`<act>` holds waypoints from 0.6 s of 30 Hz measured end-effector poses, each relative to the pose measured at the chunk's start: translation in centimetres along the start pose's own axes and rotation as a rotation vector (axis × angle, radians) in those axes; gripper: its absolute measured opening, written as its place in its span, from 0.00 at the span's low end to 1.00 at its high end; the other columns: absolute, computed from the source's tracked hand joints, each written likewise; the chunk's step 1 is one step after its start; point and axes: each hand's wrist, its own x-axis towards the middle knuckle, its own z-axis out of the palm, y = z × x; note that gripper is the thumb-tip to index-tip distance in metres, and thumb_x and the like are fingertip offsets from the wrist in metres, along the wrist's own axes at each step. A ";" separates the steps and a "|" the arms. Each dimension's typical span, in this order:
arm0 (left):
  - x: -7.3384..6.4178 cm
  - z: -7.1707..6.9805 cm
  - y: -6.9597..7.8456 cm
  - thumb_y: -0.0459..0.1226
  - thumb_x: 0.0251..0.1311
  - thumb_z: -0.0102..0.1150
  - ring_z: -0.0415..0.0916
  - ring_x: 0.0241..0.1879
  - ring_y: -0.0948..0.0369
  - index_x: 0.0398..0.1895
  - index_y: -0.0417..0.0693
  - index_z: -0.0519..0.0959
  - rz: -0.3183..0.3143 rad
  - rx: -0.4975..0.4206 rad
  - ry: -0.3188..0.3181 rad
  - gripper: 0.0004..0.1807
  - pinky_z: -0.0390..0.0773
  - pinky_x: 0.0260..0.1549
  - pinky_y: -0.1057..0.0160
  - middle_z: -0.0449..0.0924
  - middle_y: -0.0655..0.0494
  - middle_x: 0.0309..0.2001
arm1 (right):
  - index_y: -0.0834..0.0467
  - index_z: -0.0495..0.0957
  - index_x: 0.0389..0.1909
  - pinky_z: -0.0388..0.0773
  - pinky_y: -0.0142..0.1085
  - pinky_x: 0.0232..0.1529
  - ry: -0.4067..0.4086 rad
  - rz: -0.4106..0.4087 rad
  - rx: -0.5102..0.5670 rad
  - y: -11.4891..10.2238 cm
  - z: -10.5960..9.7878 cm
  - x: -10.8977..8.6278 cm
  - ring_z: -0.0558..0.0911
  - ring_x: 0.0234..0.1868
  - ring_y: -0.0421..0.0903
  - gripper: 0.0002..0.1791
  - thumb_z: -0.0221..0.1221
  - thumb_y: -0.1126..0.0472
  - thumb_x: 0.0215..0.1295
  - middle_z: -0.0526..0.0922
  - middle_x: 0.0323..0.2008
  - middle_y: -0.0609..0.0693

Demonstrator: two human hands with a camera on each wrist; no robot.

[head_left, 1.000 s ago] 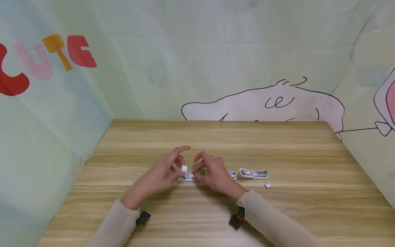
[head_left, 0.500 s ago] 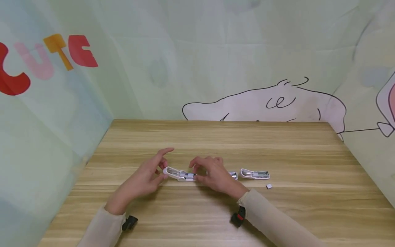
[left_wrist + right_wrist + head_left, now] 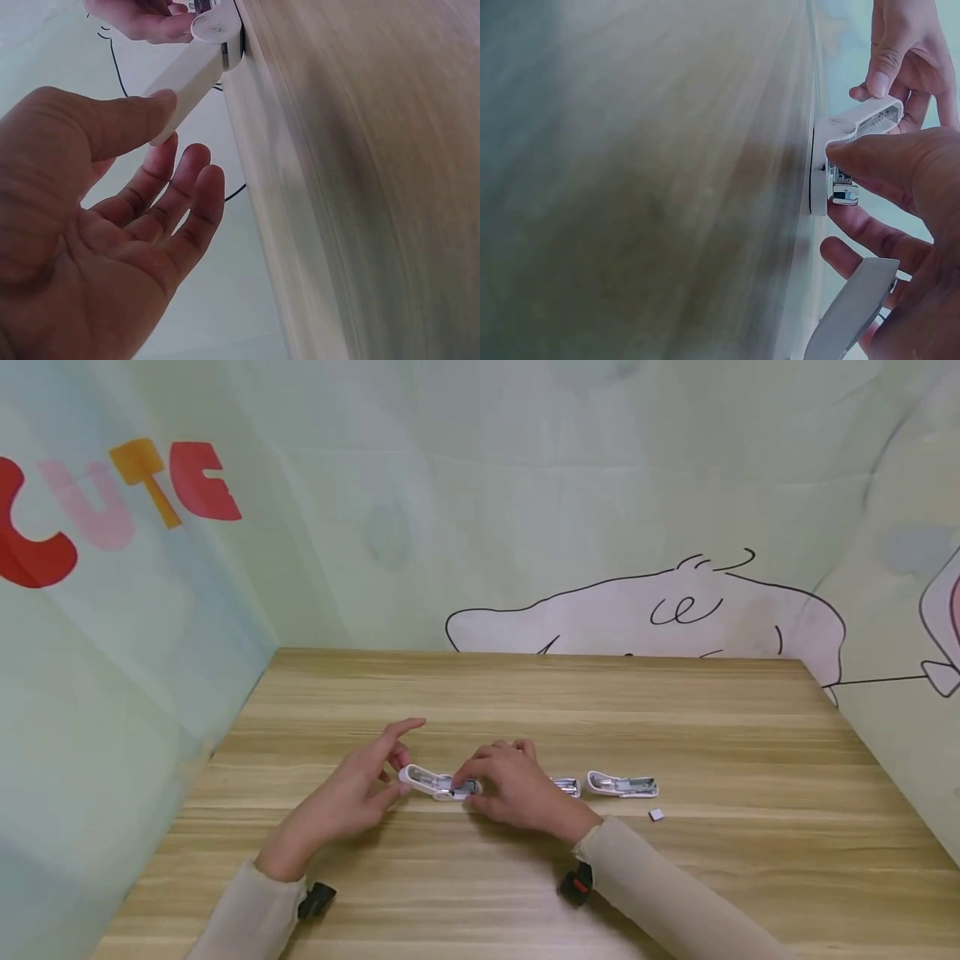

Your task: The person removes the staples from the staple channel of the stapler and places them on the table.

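Observation:
A small white stapler [image 3: 422, 779] lies spread at its hinge in the head view, with metal parts showing inside. My left hand [image 3: 358, 787] pinches its raised left arm between thumb and a fingertip; in the left wrist view that white arm [image 3: 191, 79] slants up from a round pivot. My right hand [image 3: 510, 785] holds the other half low against the table, thumb on the near side and index finger over the metal section. The right wrist view shows the right thumb [image 3: 885, 157] on the white side, just above a metal end [image 3: 845, 193].
Another open stapler [image 3: 566, 787] is partly covered by the right hand, and a third stapler [image 3: 622, 784] lies to its right. A small pale block [image 3: 656, 815] is in front of that one on the wooden table [image 3: 480, 877]. A printed curtain [image 3: 480, 527] hangs behind.
My left hand has moved left, swinging the stapler's white arm out from upright over the metal part. My right index finger has moved left onto the metal section.

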 end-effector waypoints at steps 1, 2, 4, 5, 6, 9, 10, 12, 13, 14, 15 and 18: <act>0.0 0.0 0.0 0.22 0.62 0.70 0.79 0.45 0.64 0.83 0.55 0.59 -0.001 0.000 0.001 0.49 0.87 0.49 0.57 0.81 0.58 0.43 | 0.43 0.90 0.48 0.62 0.57 0.62 0.002 -0.002 -0.007 0.0 0.0 0.0 0.80 0.56 0.48 0.12 0.73 0.56 0.64 0.90 0.50 0.45; 0.0 0.0 0.1 0.22 0.62 0.70 0.79 0.45 0.64 0.83 0.55 0.59 -0.003 0.001 0.001 0.49 0.87 0.49 0.57 0.81 0.59 0.43 | 0.44 0.90 0.48 0.62 0.57 0.62 0.006 -0.005 -0.013 0.0 0.0 0.1 0.80 0.55 0.48 0.12 0.73 0.56 0.64 0.90 0.50 0.44; 0.0 -0.1 0.1 0.22 0.62 0.70 0.79 0.45 0.64 0.83 0.56 0.59 -0.009 0.001 -0.001 0.49 0.87 0.49 0.57 0.81 0.59 0.43 | 0.45 0.89 0.47 0.63 0.56 0.62 0.015 -0.009 -0.020 -0.1 0.1 0.1 0.80 0.54 0.47 0.12 0.73 0.56 0.63 0.90 0.48 0.44; 0.0 -0.1 0.1 0.22 0.62 0.70 0.79 0.45 0.64 0.83 0.56 0.59 -0.012 0.002 -0.002 0.49 0.87 0.49 0.57 0.81 0.59 0.43 | 0.45 0.89 0.47 0.63 0.56 0.62 0.022 -0.012 -0.020 -0.1 0.1 0.1 0.80 0.54 0.47 0.12 0.73 0.56 0.63 0.90 0.48 0.44; 0.0 -0.1 0.2 0.22 0.62 0.70 0.79 0.45 0.64 0.83 0.56 0.59 -0.016 0.002 -0.003 0.49 0.87 0.50 0.57 0.81 0.59 0.43 | 0.45 0.89 0.47 0.64 0.56 0.62 0.028 -0.014 -0.022 -0.1 0.1 0.1 0.81 0.54 0.47 0.11 0.73 0.55 0.63 0.90 0.47 0.43; 0.0 -0.1 0.2 0.22 0.62 0.70 0.79 0.45 0.64 0.83 0.56 0.59 -0.019 0.005 -0.001 0.49 0.87 0.50 0.57 0.81 0.59 0.43 | 0.47 0.88 0.45 0.65 0.57 0.63 0.045 -0.022 -0.027 -0.1 0.1 0.2 0.81 0.53 0.46 0.10 0.73 0.56 0.64 0.91 0.46 0.42; 0.0 -0.1 0.2 0.22 0.62 0.70 0.79 0.45 0.64 0.83 0.56 0.59 -0.018 0.007 -0.001 0.49 0.87 0.49 0.58 0.81 0.59 0.43 | 0.48 0.88 0.44 0.65 0.57 0.63 0.054 -0.026 -0.029 -0.1 0.1 0.2 0.81 0.52 0.46 0.09 0.73 0.56 0.64 0.91 0.45 0.42; 0.0 -0.1 0.2 0.22 0.61 0.70 0.79 0.45 0.64 0.82 0.55 0.59 -0.013 0.007 0.002 0.49 0.87 0.49 0.58 0.81 0.59 0.43 | 0.49 0.88 0.43 0.65 0.56 0.62 0.073 -0.031 -0.025 -0.2 0.1 0.3 0.82 0.51 0.46 0.08 0.73 0.57 0.65 0.92 0.44 0.42; 0.0 -0.1 0.2 0.22 0.61 0.70 0.79 0.45 0.63 0.82 0.55 0.59 -0.011 0.006 0.002 0.49 0.87 0.49 0.59 0.81 0.59 0.43 | 0.49 0.88 0.42 0.65 0.56 0.62 0.085 -0.034 -0.023 -0.2 0.1 0.2 0.82 0.50 0.45 0.07 0.74 0.58 0.64 0.92 0.43 0.42; 0.0 -0.1 0.2 0.22 0.61 0.70 0.79 0.45 0.63 0.82 0.54 0.59 -0.008 0.006 0.002 0.49 0.87 0.49 0.59 0.81 0.59 0.43 | 0.50 0.88 0.42 0.66 0.55 0.61 0.098 -0.037 -0.019 -0.2 0.0 0.2 0.82 0.49 0.45 0.07 0.74 0.58 0.64 0.92 0.42 0.42; 0.1 -0.1 0.2 0.22 0.61 0.70 0.79 0.45 0.63 0.82 0.54 0.59 -0.006 0.005 0.002 0.49 0.87 0.49 0.60 0.82 0.58 0.43 | 0.50 0.89 0.41 0.66 0.54 0.60 0.112 -0.040 -0.014 -0.2 0.0 0.2 0.83 0.48 0.45 0.07 0.74 0.59 0.63 0.93 0.42 0.42; 0.0 0.0 0.3 0.22 0.61 0.70 0.79 0.44 0.63 0.82 0.53 0.59 -0.002 0.001 0.002 0.49 0.87 0.48 0.60 0.82 0.57 0.43 | 0.51 0.89 0.40 0.66 0.51 0.60 0.142 -0.047 0.002 -0.2 -0.1 0.0 0.84 0.47 0.44 0.07 0.76 0.59 0.62 0.93 0.41 0.42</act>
